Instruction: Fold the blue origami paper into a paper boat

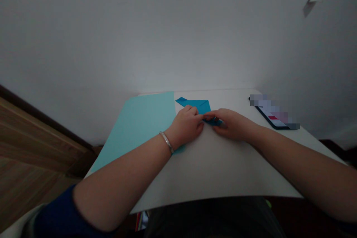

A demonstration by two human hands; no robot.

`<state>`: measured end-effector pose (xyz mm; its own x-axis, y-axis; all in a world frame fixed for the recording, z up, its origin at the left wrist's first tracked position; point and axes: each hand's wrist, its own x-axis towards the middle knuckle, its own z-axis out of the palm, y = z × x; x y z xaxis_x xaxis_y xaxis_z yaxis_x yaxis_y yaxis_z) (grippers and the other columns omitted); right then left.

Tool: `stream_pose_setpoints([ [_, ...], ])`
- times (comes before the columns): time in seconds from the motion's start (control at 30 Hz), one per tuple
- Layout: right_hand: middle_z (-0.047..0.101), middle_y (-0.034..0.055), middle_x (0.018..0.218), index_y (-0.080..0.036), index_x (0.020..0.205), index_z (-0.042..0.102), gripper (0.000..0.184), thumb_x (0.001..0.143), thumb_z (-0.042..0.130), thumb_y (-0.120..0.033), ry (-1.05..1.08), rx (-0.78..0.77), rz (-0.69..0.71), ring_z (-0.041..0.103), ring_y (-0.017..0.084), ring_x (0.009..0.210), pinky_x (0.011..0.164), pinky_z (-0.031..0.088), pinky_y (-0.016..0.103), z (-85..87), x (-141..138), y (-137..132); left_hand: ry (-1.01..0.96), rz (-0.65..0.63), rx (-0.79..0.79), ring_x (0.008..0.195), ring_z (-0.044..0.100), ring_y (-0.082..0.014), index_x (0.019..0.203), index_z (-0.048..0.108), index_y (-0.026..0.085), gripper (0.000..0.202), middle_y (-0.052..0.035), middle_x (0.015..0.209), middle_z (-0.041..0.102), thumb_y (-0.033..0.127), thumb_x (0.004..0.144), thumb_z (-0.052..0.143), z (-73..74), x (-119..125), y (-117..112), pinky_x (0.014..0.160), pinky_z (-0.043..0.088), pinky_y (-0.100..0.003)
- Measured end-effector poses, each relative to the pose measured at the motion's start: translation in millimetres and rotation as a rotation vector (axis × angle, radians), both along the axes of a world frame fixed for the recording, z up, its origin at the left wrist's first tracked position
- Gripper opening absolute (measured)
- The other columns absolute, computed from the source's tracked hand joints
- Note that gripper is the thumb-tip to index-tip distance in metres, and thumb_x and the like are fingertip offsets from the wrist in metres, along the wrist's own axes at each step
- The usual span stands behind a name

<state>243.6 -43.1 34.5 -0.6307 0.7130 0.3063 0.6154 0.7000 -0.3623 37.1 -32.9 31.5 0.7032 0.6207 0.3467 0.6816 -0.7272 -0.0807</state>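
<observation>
A piece of folded blue paper (198,105) lies on the white table, with a pointed end toward the upper left and creases across it. My left hand (188,123), a silver bracelet at its wrist, rests on the paper's near side with fingers curled and pressed onto it. From the right, my right hand (227,122) pinches the paper's near right part between thumb and fingers. Both hands' fingertips meet at the paper's near edge. Part of the paper is hidden under them.
A light teal sheet (142,119) covers the table's left side, partly under my left forearm. A phone (275,113) with its screen lit lies at the right. The white table (217,171) stands against a grey wall. A wooden panel (36,148) is at the left.
</observation>
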Motion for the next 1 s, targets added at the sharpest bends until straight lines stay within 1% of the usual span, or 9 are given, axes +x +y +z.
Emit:
stream_pose_setpoints([
  [0.17, 0.069, 0.0071, 0.103, -0.02, 0.113, 0.063, 0.035, 0.079, 0.056, -0.019, -0.027, 0.003, -0.006, 0.062, 0.02, 0.091, 0.082, 0.047, 0.035, 1.2, 1, -1, -0.032, -0.067, -0.06, 0.098, 0.051, -0.0235, 0.108, 0.065, 0.014, 0.028, -0.0117, 0.104, 0.059, 0.023, 0.086, 0.05, -1.1, 0, 1, 0.089, 0.045, -0.039],
  [0.3, 0.067, 0.0086, 0.11, -0.02, 0.117, 0.061, 0.037, 0.081, 0.057, -0.024, -0.102, 0.079, -0.002, 0.059, 0.023, 0.1, 0.087, 0.046, 0.037, 2.7, 2, -2, -0.089, -0.124, -0.176, 0.101, 0.054, -0.0207, 0.11, 0.063, 0.013, 0.028, -0.0114, 0.112, 0.059, 0.019, 0.087, 0.047, -2.8, 0, 3, 0.092, 0.045, -0.037],
  [0.4, 0.065, 0.009, 0.115, -0.021, 0.122, 0.058, 0.04, 0.083, 0.057, -0.028, -0.183, 0.132, -0.041, 0.058, 0.025, 0.106, 0.087, 0.047, 0.039, 5.2, 5, -4, -0.116, -0.162, -0.213, 0.104, 0.055, -0.0202, 0.115, 0.06, 0.013, 0.031, -0.0115, 0.114, 0.059, 0.018, 0.087, 0.048, -3.6, 0, 5, 0.093, 0.045, -0.036],
  [0.53, 0.064, 0.011, 0.118, -0.021, 0.126, 0.055, 0.046, 0.081, 0.06, -0.032, -0.267, 0.197, -0.083, 0.058, 0.029, 0.107, 0.085, 0.048, 0.042, 6.2, 9, -2, -0.106, -0.204, -0.186, 0.103, 0.055, -0.0201, 0.108, 0.062, 0.013, 0.026, -0.0104, 0.109, 0.061, 0.017, 0.086, 0.049, -2.3, 0, 5, 0.095, 0.044, -0.036],
  [0.67, 0.066, 0.011, 0.113, -0.021, 0.125, 0.055, 0.043, 0.083, 0.059, -0.028, -0.247, 0.153, -0.016, 0.062, 0.026, 0.1, 0.082, 0.05, 0.039, 2.6, 11, 3, -0.06, -0.181, -0.107, 0.099, 0.054, -0.0213, 0.1, 0.063, 0.015, 0.02, -0.0077, 0.108, 0.064, 0.018, 0.086, 0.05, -0.2, 1, 3, 0.095, 0.042, -0.038],
  [0.77, 0.068, 0.0095, 0.108, -0.021, 0.119, 0.058, 0.036, 0.084, 0.057, -0.024, -0.191, 0.132, 0.004, 0.064, 0.023, 0.096, 0.081, 0.05, 0.037, 0.6, 9, 4, -0.039, -0.155, -0.078, 0.096, 0.054, -0.0222, 0.103, 0.063, 0.016, 0.021, -0.007, 0.111, 0.064, 0.02, 0.087, 0.05, 0.0, 1, 2, 0.091, 0.043, -0.039],
  [0.83, 0.068, 0.0085, 0.107, -0.021, 0.117, 0.059, 0.033, 0.084, 0.056, -0.022, -0.154, 0.137, 0.0, 0.064, 0.022, 0.095, 0.081, 0.05, 0.035, 0.4, 8, 3, -0.035, -0.172, -0.093, 0.097, 0.056, -0.0221, 0.108, 0.062, 0.016, 0.024, -0.0076, 0.113, 0.064, 0.02, 0.086, 0.051, -0.2, 1, 3, 0.09, 0.044, -0.039],
  [0.9, 0.068, 0.008, 0.109, -0.022, 0.118, 0.058, 0.033, 0.085, 0.056, -0.02, -0.144, 0.171, 0.003, 0.063, 0.021, 0.098, 0.082, 0.05, 0.035, 0.6, 7, 2, -0.042, -0.197, -0.112, 0.099, 0.057, -0.0219, 0.11, 0.062, 0.016, 0.026, -0.0082, 0.113, 0.064, 0.02, 0.086, 0.052, -0.3, 1, 3, 0.091, 0.045, -0.039],
  [1.0, 0.068, 0.0076, 0.113, -0.024, 0.124, 0.055, 0.04, 0.084, 0.059, -0.022, -0.206, 0.256, -0.006, 0.062, 0.022, 0.102, 0.083, 0.049, 0.036, 1.0, 7, 0, -0.049, -0.218, -0.143, 0.103, 0.058, -0.0218, 0.107, 0.064, 0.017, 0.023, -0.0079, 0.114, 0.064, 0.02, 0.087, 0.052, -0.2, 1, 4, 0.093, 0.045, -0.037],
])
